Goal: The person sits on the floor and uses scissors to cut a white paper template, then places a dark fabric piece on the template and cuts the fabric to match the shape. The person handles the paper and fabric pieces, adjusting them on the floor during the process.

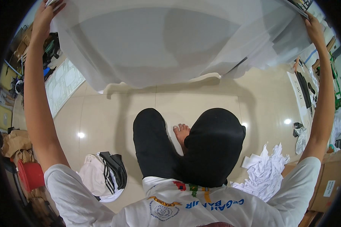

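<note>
A wide white cloth (140,45), thin enough for shadows to show on it, is stretched out in front of me and hangs above the floor. At its upper left corner my left hand (45,17) is closed on the edge, arm raised. My right hand (313,28) grips the opposite upper corner, where a small dark printed patch shows. The cloth's lower hem falls in waves, with a fold near the right side. Its top edge runs out of the picture, so I cannot tell what kind of cloth it is.
Folded clothes (102,176) lie on the tiled floor at my left, a heap of white cloth (263,170) at my right. A pale patterned mat (64,85) is at the left. A red container (30,176) and a cardboard box (331,181) stand at the sides. Other garments (304,90) lie far right.
</note>
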Demonstrator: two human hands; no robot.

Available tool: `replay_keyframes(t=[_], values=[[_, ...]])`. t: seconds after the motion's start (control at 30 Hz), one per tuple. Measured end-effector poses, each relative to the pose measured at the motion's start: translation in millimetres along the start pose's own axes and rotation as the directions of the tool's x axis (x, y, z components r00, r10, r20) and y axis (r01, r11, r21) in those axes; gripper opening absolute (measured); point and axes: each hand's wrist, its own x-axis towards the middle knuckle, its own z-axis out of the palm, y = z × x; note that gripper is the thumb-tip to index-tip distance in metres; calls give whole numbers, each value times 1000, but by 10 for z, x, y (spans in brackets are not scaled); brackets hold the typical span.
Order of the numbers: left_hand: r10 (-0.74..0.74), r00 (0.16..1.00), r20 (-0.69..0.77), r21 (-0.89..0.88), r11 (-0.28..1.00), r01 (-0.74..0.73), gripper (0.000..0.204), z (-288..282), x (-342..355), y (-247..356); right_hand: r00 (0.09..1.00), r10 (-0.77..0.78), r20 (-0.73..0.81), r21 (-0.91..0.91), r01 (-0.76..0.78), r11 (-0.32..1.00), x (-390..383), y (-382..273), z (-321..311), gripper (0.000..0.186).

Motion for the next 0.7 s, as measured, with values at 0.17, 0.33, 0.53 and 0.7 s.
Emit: replay_keyframes(t=[0.17,0.33,0.53,0.7], values=[[-114,993,-23,-20,993,114,50,-20,-474,-151,952,77,297,33,-90,995,-396,-16,-248,44],[81,997,13,168,982,-82,48,-395,-737,-145,950,174,258,279,-246,928,-831,154,-95,44],[125,990,-63,138,984,-116,47,-582,-384,-65,781,364,508,627,-625,465,-750,-66,-180,48],[-80,997,-18,37,996,81,45,252,503,-959,799,324,506,813,-567,129,-189,108,502,36]])
